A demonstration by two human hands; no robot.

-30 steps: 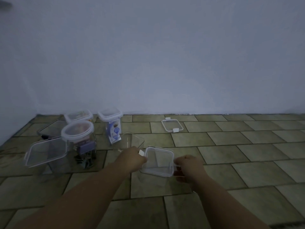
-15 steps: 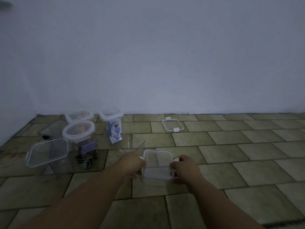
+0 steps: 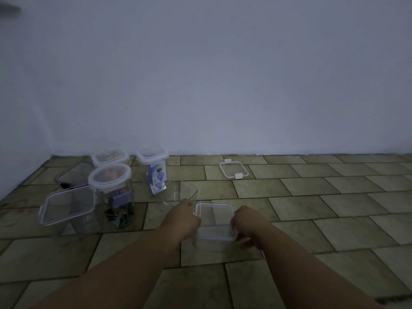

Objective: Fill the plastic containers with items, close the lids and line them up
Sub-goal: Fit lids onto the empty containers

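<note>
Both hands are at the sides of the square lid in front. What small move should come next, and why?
Probably press the square lid down at both sides until it locks. It seems to sit level on the clear container, and the left hand and right hand grip its opposite sides, so closing looks like the next step.

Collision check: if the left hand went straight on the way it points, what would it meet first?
Probably the clear square lidded plastic container that the left hand grips; depth is hard to judge.
</note>
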